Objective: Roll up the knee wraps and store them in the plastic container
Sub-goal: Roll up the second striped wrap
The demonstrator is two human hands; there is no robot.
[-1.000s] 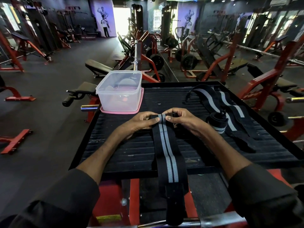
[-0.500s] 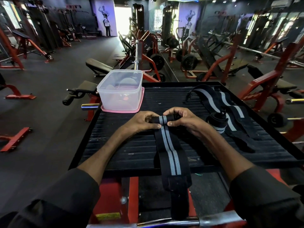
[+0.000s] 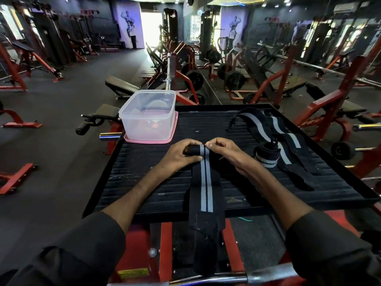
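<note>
A black knee wrap [image 3: 205, 182] with two grey stripes lies lengthwise on the black ribbed platform [image 3: 144, 178], its near end hanging over the front edge. Its far end is curled into a small roll, pinched by my left hand [image 3: 182, 154] and my right hand [image 3: 223, 150] from either side. A finished rolled wrap [image 3: 266, 154] stands to the right of my right hand. Behind it, unrolled striped wraps [image 3: 268, 129] lie flat. The clear plastic container [image 3: 149, 117] sits open on a pink lid [image 3: 150, 140] at the platform's far left corner.
The platform has a raised rim and belongs to a red-framed machine; a chrome bar [image 3: 206, 279] crosses just below me. Benches [image 3: 121, 84], weight plates and red racks fill the gym floor around. A mirror wall rises behind the platform.
The roll at the wrap's far end has grown a little. The hanging tail has been drawn up toward the platform as both hands turned the wrap.
</note>
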